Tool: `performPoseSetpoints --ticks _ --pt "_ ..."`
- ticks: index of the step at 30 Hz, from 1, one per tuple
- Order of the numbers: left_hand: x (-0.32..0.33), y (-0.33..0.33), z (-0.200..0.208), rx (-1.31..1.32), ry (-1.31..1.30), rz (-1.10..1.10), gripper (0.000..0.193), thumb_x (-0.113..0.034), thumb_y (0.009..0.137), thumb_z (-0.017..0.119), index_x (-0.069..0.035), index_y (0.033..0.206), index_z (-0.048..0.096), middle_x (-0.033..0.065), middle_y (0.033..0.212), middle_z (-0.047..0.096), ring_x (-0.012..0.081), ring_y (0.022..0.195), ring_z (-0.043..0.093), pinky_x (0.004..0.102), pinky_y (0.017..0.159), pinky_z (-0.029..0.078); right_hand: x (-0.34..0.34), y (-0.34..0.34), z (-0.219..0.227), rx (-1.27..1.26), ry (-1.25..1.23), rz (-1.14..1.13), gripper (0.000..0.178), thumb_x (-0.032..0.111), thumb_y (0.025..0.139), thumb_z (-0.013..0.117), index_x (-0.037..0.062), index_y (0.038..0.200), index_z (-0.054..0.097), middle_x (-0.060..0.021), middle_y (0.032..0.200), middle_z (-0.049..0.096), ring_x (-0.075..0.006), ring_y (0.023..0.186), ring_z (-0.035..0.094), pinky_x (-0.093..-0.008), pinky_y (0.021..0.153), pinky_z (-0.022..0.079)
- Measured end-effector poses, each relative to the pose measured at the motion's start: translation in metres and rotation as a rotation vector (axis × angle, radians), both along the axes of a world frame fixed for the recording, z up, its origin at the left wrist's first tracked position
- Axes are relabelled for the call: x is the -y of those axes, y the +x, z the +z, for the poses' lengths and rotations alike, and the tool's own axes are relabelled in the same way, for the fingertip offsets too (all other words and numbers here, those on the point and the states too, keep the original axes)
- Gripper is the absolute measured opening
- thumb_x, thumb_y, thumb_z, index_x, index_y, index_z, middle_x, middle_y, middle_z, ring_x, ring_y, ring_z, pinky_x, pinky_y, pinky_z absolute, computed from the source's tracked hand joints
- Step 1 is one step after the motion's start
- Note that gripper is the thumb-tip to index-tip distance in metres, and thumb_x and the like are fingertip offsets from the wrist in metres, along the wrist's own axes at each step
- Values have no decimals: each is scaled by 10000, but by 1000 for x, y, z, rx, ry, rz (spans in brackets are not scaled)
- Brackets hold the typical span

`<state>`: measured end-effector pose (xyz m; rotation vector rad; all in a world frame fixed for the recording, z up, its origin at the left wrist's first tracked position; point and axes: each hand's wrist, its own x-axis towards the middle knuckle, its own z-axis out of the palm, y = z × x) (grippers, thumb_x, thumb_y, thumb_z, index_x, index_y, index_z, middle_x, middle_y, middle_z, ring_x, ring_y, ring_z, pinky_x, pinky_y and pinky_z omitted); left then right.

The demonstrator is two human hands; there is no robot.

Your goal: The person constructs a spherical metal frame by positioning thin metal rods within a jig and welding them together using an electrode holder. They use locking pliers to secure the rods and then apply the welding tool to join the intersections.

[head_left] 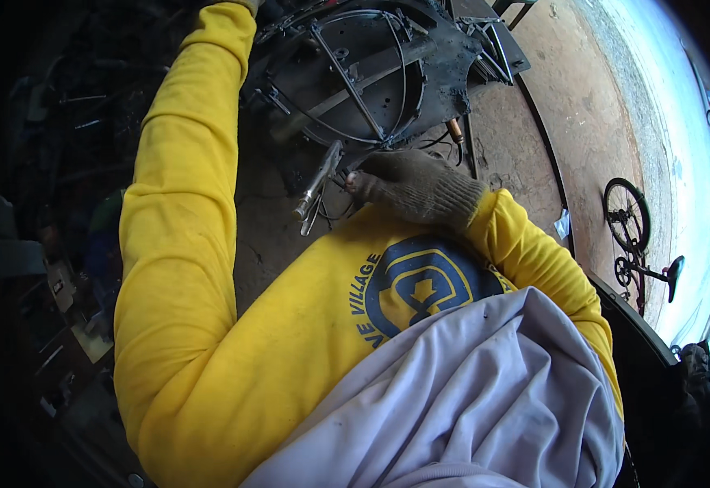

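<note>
My left arm stretches toward the far side. Only the wrist part of my gloved left hand (247,3) shows at the top edge, and its fingers are out of the picture. Close to my chest, my right hand (420,185) wears a grey-brown knitted glove with bare fingertips. Its fingers are curled closed right beside a shiny metal tool like locking pliers (316,187). What they grip is hidden. Beyond that hand, a frame of curved and straight metal rods (347,77) lies on a dark, rough-edged metal plate (444,61).
A copper-coloured nozzle with a black cable (454,130) stands beside the plate's near right edge. Metal bars (497,53) lie at the far right. A bicycle (627,218) stands on the ground at right. Dark clutter (78,276) fills the left side.
</note>
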<state>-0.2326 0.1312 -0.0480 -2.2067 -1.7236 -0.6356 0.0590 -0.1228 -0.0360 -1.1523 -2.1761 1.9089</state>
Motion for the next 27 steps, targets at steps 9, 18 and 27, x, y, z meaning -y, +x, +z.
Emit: performPoseSetpoints --ticks 9,18,27 --pt "-17 3 -94 250 -289 -442 328 -145 992 543 -42 1288 638 155 1106 700 289 998 674 369 866 555 31 -38 -19 70 -138 63 784 707 959 446 15 1254 668 -197 1136 712 -352 1115 657 -432 1001 475" --pt "32 -10 -66 250 -512 -538 455 -209 960 657 -21 1362 554 192 1298 644 339 1202 610 410 1040 466 59 -41 -21 -305 -820 -311 691 638 971 525 31 1276 644 -152 1027 728 -253 1059 673 -356 932 518" --pt "281 17 14 1116 -386 -698 504 -356 966 657 -68 1367 555 145 1240 669 240 1119 678 334 883 584 70 -51 -15 -260 -574 -313 668 613 966 565 -13 1179 658 -88 943 719 -187 945 680 -319 840 541"
